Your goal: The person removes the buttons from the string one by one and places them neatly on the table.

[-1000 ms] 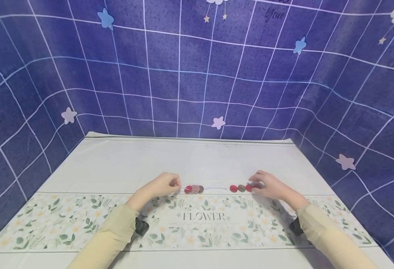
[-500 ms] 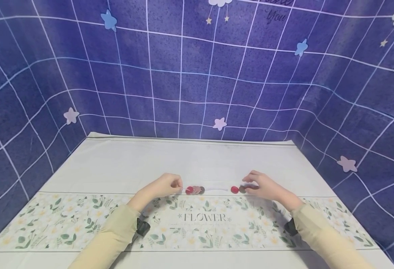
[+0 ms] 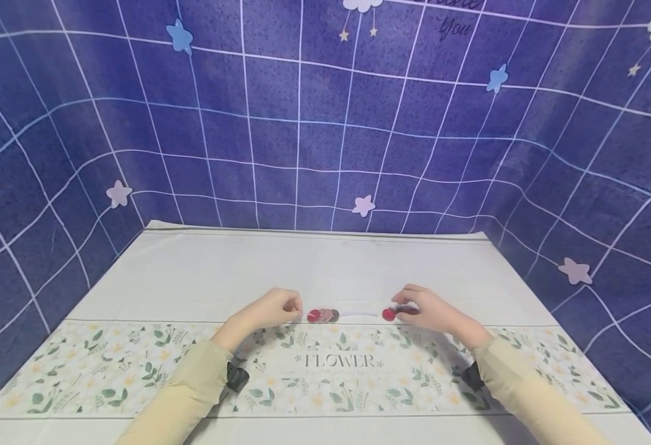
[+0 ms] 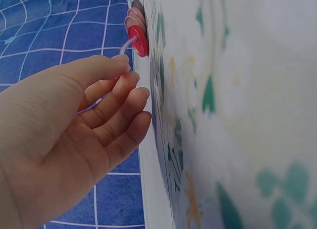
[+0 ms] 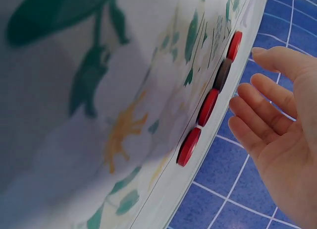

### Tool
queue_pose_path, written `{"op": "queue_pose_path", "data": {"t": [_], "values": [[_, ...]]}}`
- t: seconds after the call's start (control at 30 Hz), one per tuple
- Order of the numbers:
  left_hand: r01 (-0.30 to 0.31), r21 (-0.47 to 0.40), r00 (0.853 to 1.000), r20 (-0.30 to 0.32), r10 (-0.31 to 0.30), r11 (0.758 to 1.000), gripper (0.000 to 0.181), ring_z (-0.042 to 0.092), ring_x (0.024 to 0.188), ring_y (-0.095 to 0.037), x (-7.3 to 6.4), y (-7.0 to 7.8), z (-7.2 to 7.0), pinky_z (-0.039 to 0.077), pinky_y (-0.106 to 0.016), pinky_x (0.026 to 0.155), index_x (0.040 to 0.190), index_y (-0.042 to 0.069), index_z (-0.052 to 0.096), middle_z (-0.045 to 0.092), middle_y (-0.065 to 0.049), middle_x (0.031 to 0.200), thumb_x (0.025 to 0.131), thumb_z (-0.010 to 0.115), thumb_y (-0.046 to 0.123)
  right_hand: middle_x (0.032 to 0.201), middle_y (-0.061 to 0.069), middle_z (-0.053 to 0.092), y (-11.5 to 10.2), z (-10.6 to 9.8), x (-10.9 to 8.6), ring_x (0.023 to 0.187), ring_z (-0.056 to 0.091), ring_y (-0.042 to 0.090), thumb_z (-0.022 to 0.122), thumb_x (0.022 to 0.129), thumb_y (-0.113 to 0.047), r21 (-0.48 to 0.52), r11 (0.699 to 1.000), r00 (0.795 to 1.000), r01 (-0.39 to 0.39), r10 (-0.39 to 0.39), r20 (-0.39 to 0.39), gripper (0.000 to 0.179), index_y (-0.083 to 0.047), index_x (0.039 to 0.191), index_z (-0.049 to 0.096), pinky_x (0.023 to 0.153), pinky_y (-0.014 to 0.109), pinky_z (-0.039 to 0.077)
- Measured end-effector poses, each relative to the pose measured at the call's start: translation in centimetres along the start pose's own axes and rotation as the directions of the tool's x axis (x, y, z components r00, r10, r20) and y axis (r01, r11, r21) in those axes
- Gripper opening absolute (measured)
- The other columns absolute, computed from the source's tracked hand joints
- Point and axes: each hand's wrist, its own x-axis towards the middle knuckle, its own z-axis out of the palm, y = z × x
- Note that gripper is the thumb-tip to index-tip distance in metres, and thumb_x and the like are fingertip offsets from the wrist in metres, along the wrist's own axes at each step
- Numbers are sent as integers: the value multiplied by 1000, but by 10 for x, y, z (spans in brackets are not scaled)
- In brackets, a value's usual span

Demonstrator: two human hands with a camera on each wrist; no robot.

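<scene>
My left hand [image 3: 275, 307] pinches a thin whitish cord [image 4: 128, 44] between thumb and forefinger. The cord runs into a red button [image 4: 138, 40]; pink ones [image 4: 135, 22] and a dark brown button [image 3: 334, 315] stand against it in a row. From the brown one, the cord's other part [image 3: 359, 314] stretches right along the table. My right hand [image 3: 430, 309] hovers with fingers loosely bent and nothing between them, close to a loose red button [image 5: 235, 45]. Behind that one lie a brown button [image 5: 223, 74] and two more red buttons [image 5: 208, 107], partly hidden by the hand in the head view.
A white tablecloth [image 3: 314, 259] with a flowered band [image 3: 192, 371] lettered FLOWER covers the table. Dark blue curtains [image 3: 325, 142] with a white grid and stars hang behind and at both sides.
My right hand has moved left along the row of loose buttons, from the far end toward the nearest red one. My left hand keeps its pinch on the cord.
</scene>
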Motion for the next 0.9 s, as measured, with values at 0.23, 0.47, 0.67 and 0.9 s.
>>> {"op": "queue_pose_path", "data": {"t": [0.23,0.47,0.67,0.9], "values": [[12,-12,1000,-1,-12,1000,5,51,67,-8,0,1,1,46,-28,72,81,15,61,59,7,72,84,65,13,99,8,65,-10,3,8,93,63,23,67,83,-13,12,1000,1000,13,-13,7,26,0,106,63,85,38,51],[22,-17,1000,-3,-22,1000,5,51,65,-8,-1,2,0,46,-27,70,81,14,61,59,7,70,85,65,15,97,8,64,-16,7,17,92,63,22,67,85,-16,12,1000,1000,28,-28,15,26,0,106,64,85,38,50],[22,-18,1000,-7,-22,1000,5,51,64,-8,-1,4,-1,45,-27,69,81,14,61,58,7,69,85,65,15,97,9,65,-19,11,25,92,63,22,67,84,-13,17,997,997,71,-71,-7,23,-1,103,65,84,37,51],[36,-29,999,0,-36,999,5,51,66,-8,0,3,0,45,-27,71,81,15,61,59,7,71,85,65,15,97,8,65,-25,16,34,91,63,21,68,84,-15,46,995,996,94,-93,-10,24,-1,103,66,84,35,51]]}}
